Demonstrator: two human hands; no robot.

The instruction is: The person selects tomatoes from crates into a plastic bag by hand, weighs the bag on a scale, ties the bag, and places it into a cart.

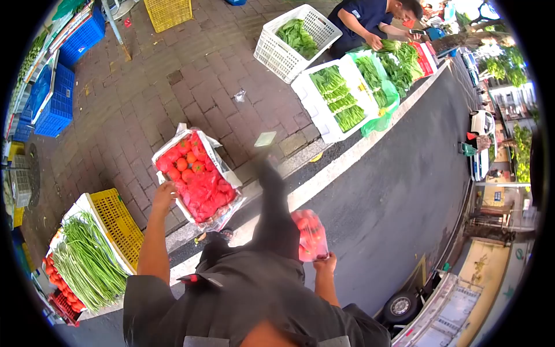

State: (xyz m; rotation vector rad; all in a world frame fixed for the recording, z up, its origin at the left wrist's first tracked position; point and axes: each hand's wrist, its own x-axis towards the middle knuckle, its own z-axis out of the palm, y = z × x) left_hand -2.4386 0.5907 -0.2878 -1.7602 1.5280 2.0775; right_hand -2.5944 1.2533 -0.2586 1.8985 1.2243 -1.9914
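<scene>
My right hand (pixel 325 263) is closed on the gathered end of a clear plastic bag of tomatoes (pixel 309 234), held beside my right leg. At the left edge of a white box (pixel 222 165) is my left hand (pixel 165 194), its fingers apart. Whether they touch the box is hard to tell. The box holds tomatoes (pixel 182 163), partly covered by red plastic (pixel 205 199). One of my legs (pixel 270 202) reaches forward beside the box, its foot blurred. My other foot (pixel 226 233) shows just below the box.
Green stalks (pixel 92 254) lie against a yellow crate (pixel 118 217) at left. Ahead, a person (pixel 370 23) handles leafy greens (pixel 402 63) beside a white foam box (pixel 315 101) and white crate (pixel 280 66). A curb (pixel 347 168) borders the road; blue crates (pixel 56 104) stand far left.
</scene>
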